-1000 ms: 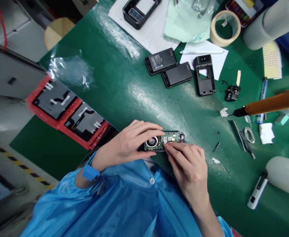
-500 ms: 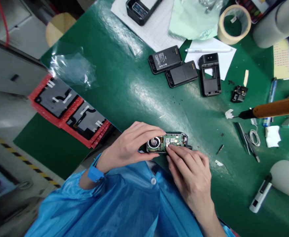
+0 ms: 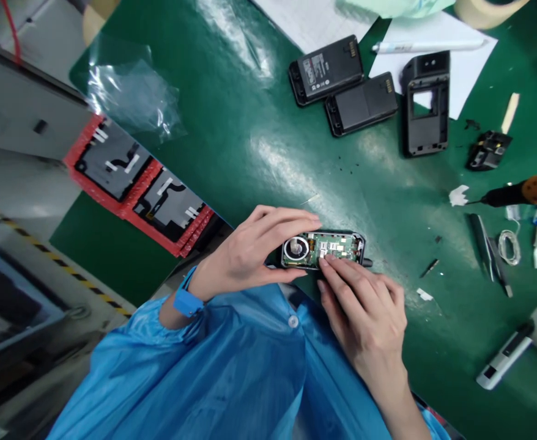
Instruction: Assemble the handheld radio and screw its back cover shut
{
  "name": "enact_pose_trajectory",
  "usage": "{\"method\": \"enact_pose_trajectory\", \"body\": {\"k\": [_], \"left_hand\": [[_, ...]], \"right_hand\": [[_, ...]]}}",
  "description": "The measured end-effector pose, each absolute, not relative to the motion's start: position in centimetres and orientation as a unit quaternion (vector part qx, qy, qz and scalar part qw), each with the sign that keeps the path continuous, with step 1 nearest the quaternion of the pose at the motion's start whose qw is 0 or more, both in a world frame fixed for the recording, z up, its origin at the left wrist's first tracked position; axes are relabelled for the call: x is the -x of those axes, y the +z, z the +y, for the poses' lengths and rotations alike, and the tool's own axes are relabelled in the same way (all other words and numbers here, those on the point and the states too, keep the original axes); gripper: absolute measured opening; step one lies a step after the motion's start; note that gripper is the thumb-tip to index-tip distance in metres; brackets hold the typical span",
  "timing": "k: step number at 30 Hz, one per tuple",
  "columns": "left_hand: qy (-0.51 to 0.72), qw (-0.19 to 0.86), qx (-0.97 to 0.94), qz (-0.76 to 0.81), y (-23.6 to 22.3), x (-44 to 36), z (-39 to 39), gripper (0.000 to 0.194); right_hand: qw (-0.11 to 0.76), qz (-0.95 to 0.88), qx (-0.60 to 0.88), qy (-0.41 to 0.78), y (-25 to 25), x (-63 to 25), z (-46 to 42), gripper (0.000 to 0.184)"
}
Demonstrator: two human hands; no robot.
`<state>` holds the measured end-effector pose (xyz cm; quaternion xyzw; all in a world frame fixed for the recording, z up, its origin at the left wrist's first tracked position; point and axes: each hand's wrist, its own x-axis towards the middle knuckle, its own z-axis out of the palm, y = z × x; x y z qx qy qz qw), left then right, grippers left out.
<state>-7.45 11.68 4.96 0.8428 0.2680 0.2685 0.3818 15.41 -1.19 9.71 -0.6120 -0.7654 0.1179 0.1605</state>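
Note:
An opened handheld device (image 3: 348,244) lies near the table's front edge, with its green circuit board, a round speaker-like part and small metal card slots facing up. My left hand (image 3: 250,247) closes around its left end, fingers along the far edge and thumb along the near edge. My right hand (image 3: 364,305) is bent over the board. Its index and middle fingertips touch the board beside the card slots, and the thumb is lower, by the near edge. Anything small under those fingertips is hidden.
Beyond the device lie two black battery packs (image 3: 330,70) and a black casing (image 3: 427,116). To the right are an orange-handled screwdriver (image 3: 534,189), tweezers (image 3: 491,253) and a small black module (image 3: 489,150). Clear plastic film (image 3: 133,98) and red-wrapped panels (image 3: 126,201) are at left.
The view has shifted closer, so the table items appear farther right and higher. Both hands stay on the device; the right fingertips remain on the board with only slight movement.

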Motion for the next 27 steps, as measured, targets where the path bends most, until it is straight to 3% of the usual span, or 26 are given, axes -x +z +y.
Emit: {"method": "enact_pose_trajectory", "body": {"k": [9, 18, 24, 27], "left_hand": [[0.249, 0.355, -0.865, 0.252, 4.94, 7.53, 11.95, 0.042], [0.279, 0.37, -0.851, 0.246, 5.01, 7.3, 11.93, 0.052], [0.271, 0.369, -0.851, 0.257, 5.02, 7.2, 11.85, 0.055], [0.278, 0.362, -0.854, 0.251, 5.13, 7.23, 12.03, 0.048]], "right_hand": [[0.168, -0.767, 0.61, 0.109, 9.65, -15.35, -1.3, 0.053], [0.18, -0.766, 0.61, 0.099, 9.6, -15.14, -1.45, 0.029], [0.188, -0.764, 0.608, 0.101, 9.58, -15.16, -1.37, 0.029], [0.186, -0.767, 0.607, 0.092, 9.59, -15.02, -1.39, 0.028]]}}
